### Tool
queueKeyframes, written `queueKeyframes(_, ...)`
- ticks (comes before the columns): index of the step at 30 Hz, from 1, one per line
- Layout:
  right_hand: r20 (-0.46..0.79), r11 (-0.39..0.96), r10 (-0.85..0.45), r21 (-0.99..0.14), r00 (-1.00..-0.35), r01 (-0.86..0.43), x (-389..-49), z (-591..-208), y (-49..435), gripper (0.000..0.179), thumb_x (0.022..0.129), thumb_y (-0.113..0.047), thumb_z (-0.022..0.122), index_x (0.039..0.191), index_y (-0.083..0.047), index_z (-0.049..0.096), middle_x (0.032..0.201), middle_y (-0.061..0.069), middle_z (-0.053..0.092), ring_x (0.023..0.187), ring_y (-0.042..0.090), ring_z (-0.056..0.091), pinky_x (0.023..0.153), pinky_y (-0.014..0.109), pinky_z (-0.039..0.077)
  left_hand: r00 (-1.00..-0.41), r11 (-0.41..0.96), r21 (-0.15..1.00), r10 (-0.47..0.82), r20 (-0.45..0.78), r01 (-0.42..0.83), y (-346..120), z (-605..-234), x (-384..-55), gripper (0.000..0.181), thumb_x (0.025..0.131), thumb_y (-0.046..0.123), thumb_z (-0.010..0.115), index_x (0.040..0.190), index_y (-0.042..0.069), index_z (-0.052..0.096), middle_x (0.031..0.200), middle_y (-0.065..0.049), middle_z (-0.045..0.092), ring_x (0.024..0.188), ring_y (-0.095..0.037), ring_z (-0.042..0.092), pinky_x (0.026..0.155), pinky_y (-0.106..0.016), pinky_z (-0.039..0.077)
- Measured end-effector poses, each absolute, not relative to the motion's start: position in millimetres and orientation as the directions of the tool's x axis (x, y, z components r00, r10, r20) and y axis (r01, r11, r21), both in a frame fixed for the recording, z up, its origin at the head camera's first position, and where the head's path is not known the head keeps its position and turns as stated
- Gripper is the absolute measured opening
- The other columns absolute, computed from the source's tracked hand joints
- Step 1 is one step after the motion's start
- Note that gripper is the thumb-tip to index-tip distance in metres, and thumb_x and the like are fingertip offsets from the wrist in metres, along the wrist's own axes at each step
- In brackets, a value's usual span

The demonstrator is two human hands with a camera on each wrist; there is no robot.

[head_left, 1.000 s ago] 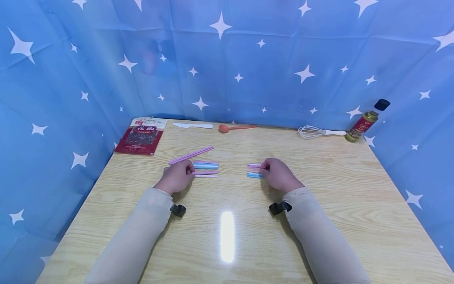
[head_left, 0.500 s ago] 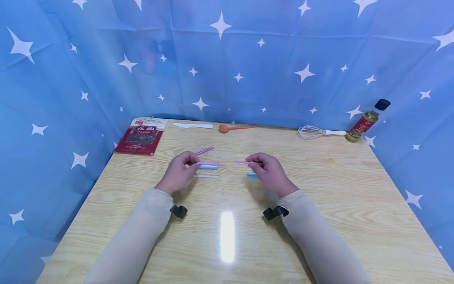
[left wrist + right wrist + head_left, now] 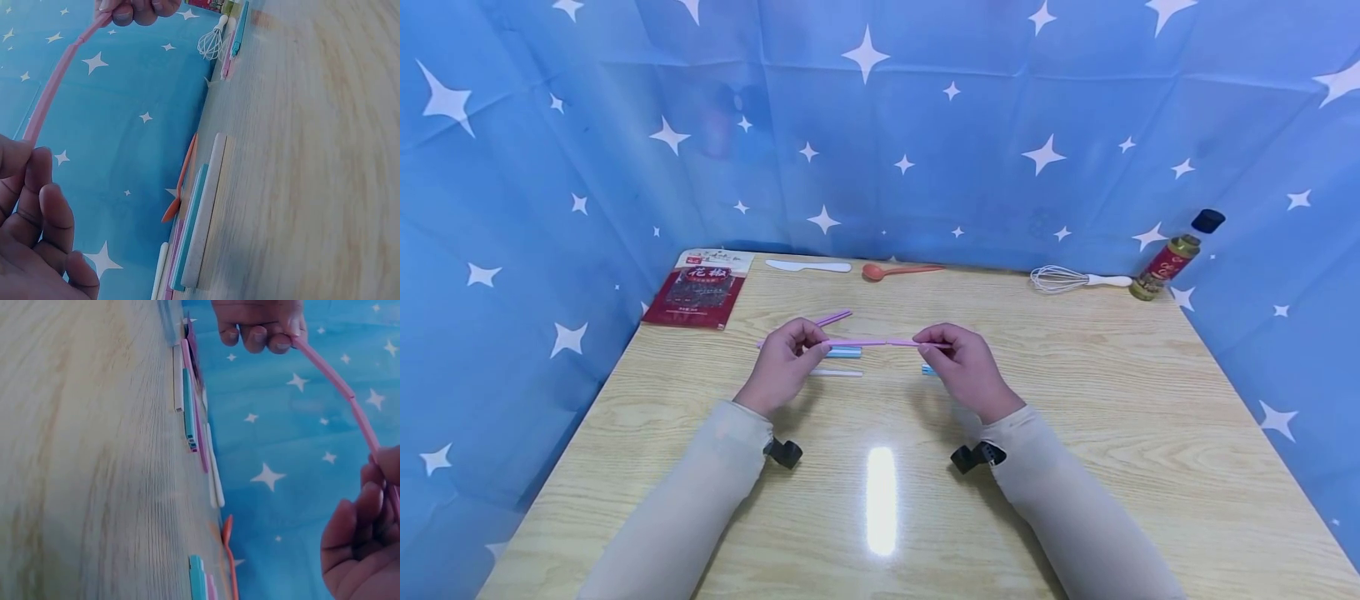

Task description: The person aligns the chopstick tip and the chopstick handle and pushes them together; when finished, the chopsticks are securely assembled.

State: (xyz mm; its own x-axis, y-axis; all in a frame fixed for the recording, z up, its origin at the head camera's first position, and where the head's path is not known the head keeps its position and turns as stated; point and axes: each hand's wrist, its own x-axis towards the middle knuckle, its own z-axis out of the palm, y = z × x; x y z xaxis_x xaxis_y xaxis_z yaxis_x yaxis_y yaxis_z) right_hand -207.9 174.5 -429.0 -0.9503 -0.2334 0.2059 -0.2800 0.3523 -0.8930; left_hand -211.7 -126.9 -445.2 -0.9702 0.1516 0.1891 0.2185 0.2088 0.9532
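My left hand (image 3: 784, 364) pinches a pink chopstick piece (image 3: 859, 342) between thumb and fingers. A thinner pink chopstick piece (image 3: 902, 342) is pinched by my right hand (image 3: 964, 367). Above the table the two pieces meet end to end, with a slight bend at the joint in the right wrist view. Beneath my left hand lie blue chopstick pieces (image 3: 845, 352) and a white piece (image 3: 841, 373). More blue pieces (image 3: 928, 369) lie by my right hand and are partly covered by it. Long pink chopsticks (image 3: 835, 317) lie slanted behind my left hand, which hides part of them.
Along the back edge are a red spice packet (image 3: 700, 292), a white knife (image 3: 808, 266), an orange spoon (image 3: 898, 271), a whisk (image 3: 1078, 280) and a bottle with a black cap (image 3: 1167, 262). A blue star-patterned curtain (image 3: 925, 117) hangs close behind and beside the table.
Both hands have picked pink chopstick pieces up off the table and brought them toward each other. A gap between the pieces half a second ago has closed.
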Motion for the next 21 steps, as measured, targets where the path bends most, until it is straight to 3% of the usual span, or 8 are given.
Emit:
queueKeyframes(11,0.172,0.356,-0.244,-0.900,-0.954,-0.253,-205.8,-429.5,171.9,0.013,0.106,-0.014,0.065,0.112,-0.007,0.074,0.100,0.027,0.068,0.070,0.020,0.055,0.059,0.026,0.045,-0.957,0.205,0.945,0.191,0.218,0.256,-122.5,-447.4,-210.7,0.007,0.102,0.009,0.068,0.105,0.003,0.069,0.094,-0.005,0.063,0.085,-0.022,0.053,0.075,-0.028,0.042)
queueKeyframes(21,0.142,0.351,-0.273,-0.906,-0.951,-0.236,-205.2,-428.4,170.8,0.009,0.105,-0.010,0.065,0.111,-0.006,0.069,0.091,0.008,0.064,0.071,0.022,0.053,0.059,0.027,0.045,-0.957,0.241,0.937,0.205,0.206,0.253,-122.8,-446.0,-209.8,0.008,0.102,0.012,0.070,0.105,0.006,0.074,0.092,-0.004,0.067,0.082,-0.021,0.053,0.074,-0.028,0.044)
